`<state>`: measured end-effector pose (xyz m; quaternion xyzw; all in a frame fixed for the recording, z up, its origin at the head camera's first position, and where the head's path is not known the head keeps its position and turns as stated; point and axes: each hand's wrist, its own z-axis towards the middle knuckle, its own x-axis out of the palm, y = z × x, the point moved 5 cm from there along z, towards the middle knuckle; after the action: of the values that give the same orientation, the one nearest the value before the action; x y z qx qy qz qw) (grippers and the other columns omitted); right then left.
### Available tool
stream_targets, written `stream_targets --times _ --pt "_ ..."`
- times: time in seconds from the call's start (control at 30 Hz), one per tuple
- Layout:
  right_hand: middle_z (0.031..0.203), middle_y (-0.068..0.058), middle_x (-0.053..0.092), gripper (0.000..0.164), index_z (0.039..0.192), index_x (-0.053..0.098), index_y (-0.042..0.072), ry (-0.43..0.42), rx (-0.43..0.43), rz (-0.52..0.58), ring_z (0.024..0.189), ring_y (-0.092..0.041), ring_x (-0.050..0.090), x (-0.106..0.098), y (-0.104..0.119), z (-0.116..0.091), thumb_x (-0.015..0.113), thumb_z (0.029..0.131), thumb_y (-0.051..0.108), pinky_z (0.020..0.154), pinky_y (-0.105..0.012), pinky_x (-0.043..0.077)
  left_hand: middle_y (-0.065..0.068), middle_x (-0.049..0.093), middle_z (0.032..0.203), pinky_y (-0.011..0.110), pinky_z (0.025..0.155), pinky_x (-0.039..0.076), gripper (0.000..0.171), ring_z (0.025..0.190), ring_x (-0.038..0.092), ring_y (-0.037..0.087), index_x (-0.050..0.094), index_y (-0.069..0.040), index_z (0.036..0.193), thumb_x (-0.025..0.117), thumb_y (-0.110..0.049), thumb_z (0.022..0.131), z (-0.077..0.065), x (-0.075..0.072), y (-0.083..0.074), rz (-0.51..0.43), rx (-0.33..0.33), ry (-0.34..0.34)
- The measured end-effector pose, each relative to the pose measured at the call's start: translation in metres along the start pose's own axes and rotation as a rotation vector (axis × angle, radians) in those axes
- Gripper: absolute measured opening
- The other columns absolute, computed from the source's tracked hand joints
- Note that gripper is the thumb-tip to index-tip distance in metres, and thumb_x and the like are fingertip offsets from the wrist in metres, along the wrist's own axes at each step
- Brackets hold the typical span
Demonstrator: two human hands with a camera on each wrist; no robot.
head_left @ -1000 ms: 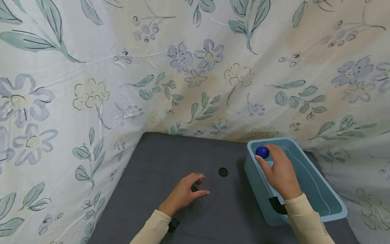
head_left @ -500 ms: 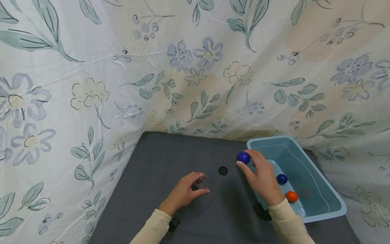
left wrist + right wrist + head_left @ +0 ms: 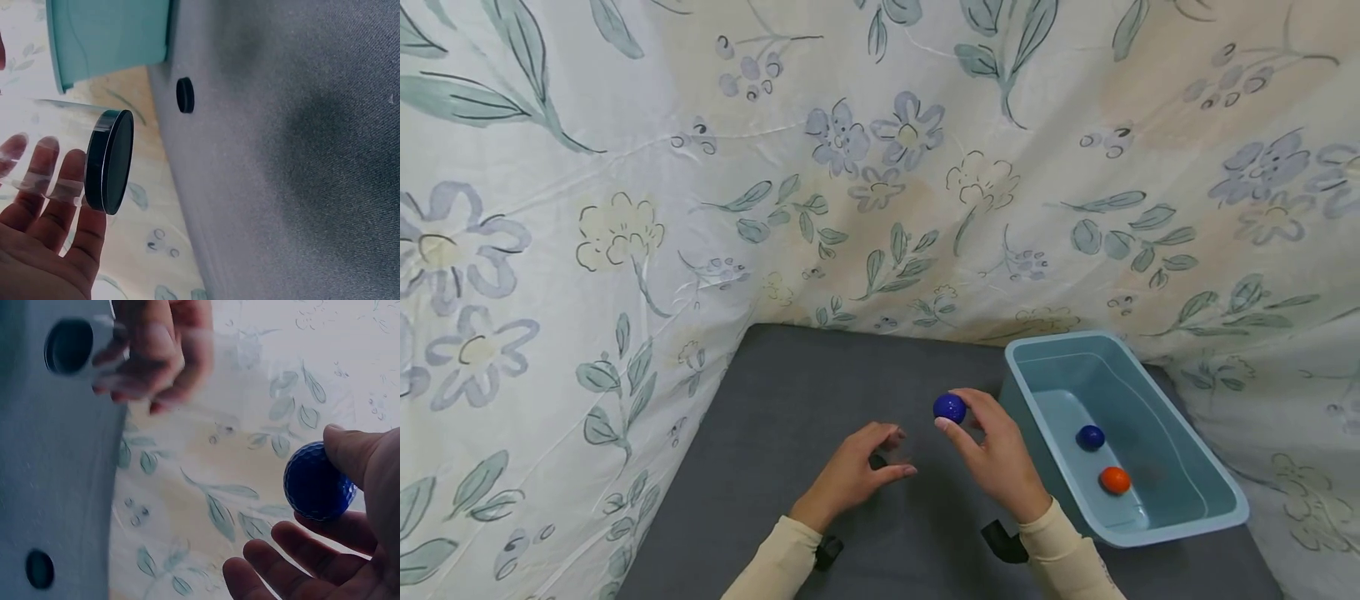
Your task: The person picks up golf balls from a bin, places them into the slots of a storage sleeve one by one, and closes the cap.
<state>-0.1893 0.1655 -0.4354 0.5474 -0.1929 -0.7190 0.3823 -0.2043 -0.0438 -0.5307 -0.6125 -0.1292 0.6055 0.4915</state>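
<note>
My left hand (image 3: 846, 475) grips a clear plastic tube with a black end cap (image 3: 109, 162) above the dark table. The tube's see-through wall barely shows in the head view. Between thumb and index finger, my right hand (image 3: 1000, 458) pinches a dimpled blue golf ball (image 3: 950, 408), (image 3: 319, 481). The ball is held up to the right of the tube, apart from it. A round black lid (image 3: 185, 95) lies on the table; in the head view the right hand and ball hide it.
A light blue plastic tub (image 3: 1150, 417) stands at the right of the grey-black table (image 3: 820, 375). Inside it lie another dark blue ball (image 3: 1090, 437) and an orange ball (image 3: 1115, 480). Floral cloth (image 3: 880, 167) hangs behind and along the sides.
My right hand has carried the blue golf ball left, from over the tub toward the tube. Both balls in the tub have come into view. The left hand has stayed still.
</note>
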Motion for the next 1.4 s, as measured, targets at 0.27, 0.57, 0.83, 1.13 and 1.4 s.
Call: stream_targets --times 0.27,0.57,0.83,1.13,1.4 --pt "0.133 -0.004 0.065 0.043 0.135 0.063 0.015 0.017 0.036 0.098 0.113 -0.018 0.067 0.014 -0.006 -0.007 0.072 0.099 0.035 0.093 -0.047 0.060 0.005 0.069 0.117 0.039 0.092 0.058 0.047 0.107 0.068 0.018 0.063 -0.026 0.129 0.073 -0.053 0.093 0.005 0.003 -0.006 -0.001 0.022 -0.001" --pt "0.129 -0.001 0.065 0.042 0.135 0.064 0.019 0.054 0.034 0.196 0.114 -0.017 0.067 0.022 -0.010 -0.010 0.073 0.098 0.036 0.093 -0.045 0.060 -0.005 0.068 0.115 0.039 0.092 0.058 0.047 0.104 0.064 0.007 0.062 -0.029 0.131 0.075 -0.051 0.092 0.012 0.007 -0.011 0.009 0.040 -0.013" --pt "0.137 0.000 0.062 0.046 0.141 0.061 0.022 0.133 0.088 0.224 0.117 -0.018 0.066 0.028 -0.011 -0.014 0.070 0.099 0.039 0.095 -0.045 0.059 -0.009 0.067 0.116 0.034 0.093 0.058 0.045 0.106 0.066 0.007 0.062 -0.031 0.132 0.077 -0.045 0.092 0.016 0.011 -0.013 0.002 0.070 -0.020" --pt "0.138 0.001 0.062 0.050 0.147 0.057 0.019 0.174 0.063 0.208 0.123 -0.019 0.063 0.021 -0.010 -0.015 0.067 0.102 0.038 0.095 -0.043 0.059 -0.004 0.068 0.116 0.031 0.086 0.057 0.040 0.099 0.062 0.006 0.064 -0.025 0.127 0.077 -0.043 0.094 0.020 0.017 -0.018 0.001 0.113 -0.038" --pt "0.143 0.000 0.062 0.052 0.145 0.059 0.020 0.194 0.020 0.160 0.125 -0.025 0.063 0.016 -0.008 -0.008 0.066 0.101 0.047 0.096 -0.045 0.058 -0.012 0.065 0.108 0.029 0.085 0.057 0.034 0.095 0.064 0.009 0.063 -0.031 0.117 0.079 -0.045 0.090 0.003 0.015 -0.007 -0.012 0.037 -0.080"
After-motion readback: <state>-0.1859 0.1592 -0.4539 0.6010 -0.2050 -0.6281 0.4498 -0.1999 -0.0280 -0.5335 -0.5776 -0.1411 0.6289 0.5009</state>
